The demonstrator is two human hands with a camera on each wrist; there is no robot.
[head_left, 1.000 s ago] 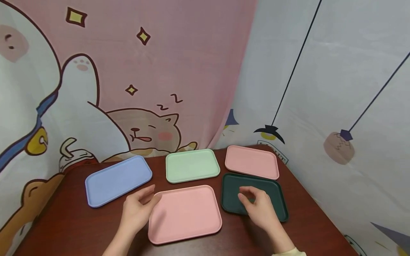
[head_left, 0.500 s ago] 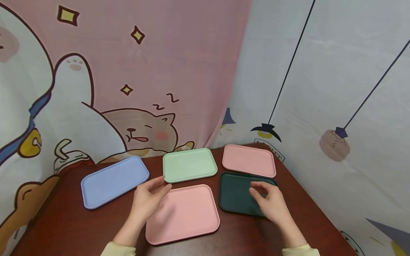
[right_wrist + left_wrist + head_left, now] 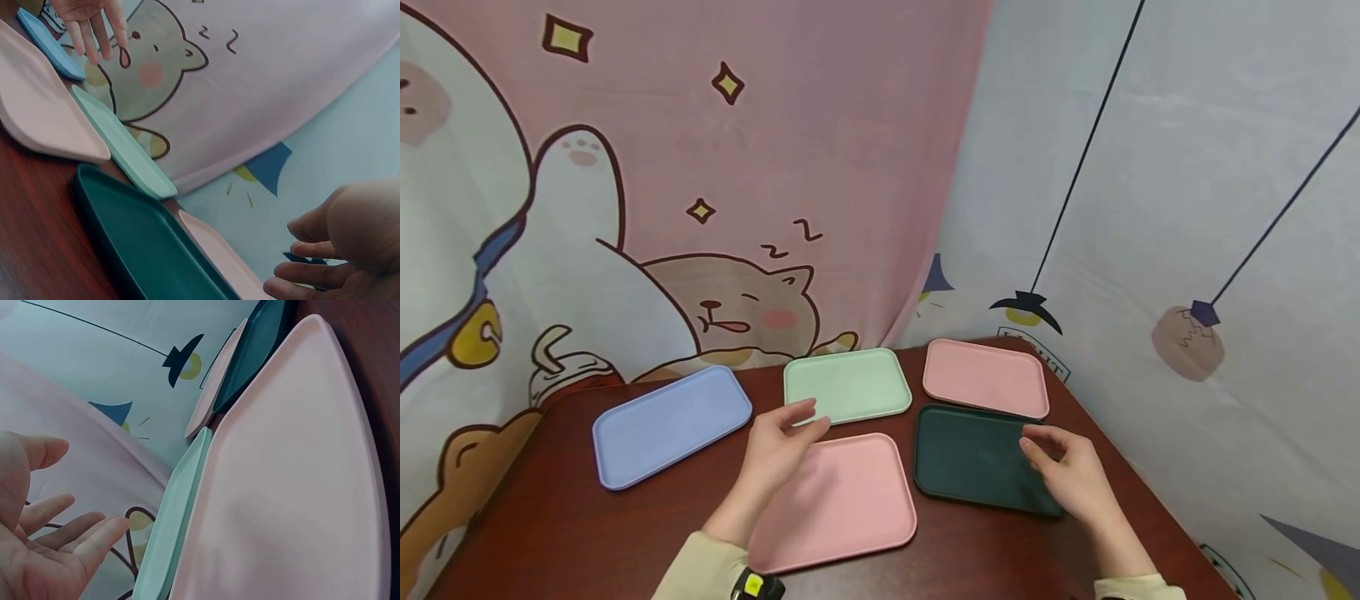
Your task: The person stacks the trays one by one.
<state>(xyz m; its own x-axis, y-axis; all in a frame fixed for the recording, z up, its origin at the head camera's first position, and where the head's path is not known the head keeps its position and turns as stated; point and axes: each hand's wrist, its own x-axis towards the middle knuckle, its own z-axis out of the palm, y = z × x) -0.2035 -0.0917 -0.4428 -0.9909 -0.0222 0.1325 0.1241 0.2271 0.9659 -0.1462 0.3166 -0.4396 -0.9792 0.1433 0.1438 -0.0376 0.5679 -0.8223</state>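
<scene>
My left hand (image 3: pixel 778 446) hovers over the back left corner of the near pink tray (image 3: pixel 842 504), its fingers relaxed and holding nothing. In the left wrist view its fingers (image 3: pixel 103 540) spread in the air beside the light green tray (image 3: pixel 172 519). My right hand (image 3: pixel 1071 467) is held above the right end of the dark green tray (image 3: pixel 973 458), fingers loosely bent and nothing between them. The right wrist view shows that hand's fingers (image 3: pixel 306 275) in the air, apart from the dark green tray (image 3: pixel 147 244).
A blue tray (image 3: pixel 672 427) lies angled at the left of the brown table (image 3: pixel 550 517). Another pink tray (image 3: pixel 987 377) sits behind the dark green one at the back right. A cartoon-printed curtain (image 3: pixel 850 167) hangs behind the table and along its right side.
Both hands have moved to the right in the head view, the left also slightly farther forward. More of both sleeves now shows, and a wrist strap at the left. The trays stay in place.
</scene>
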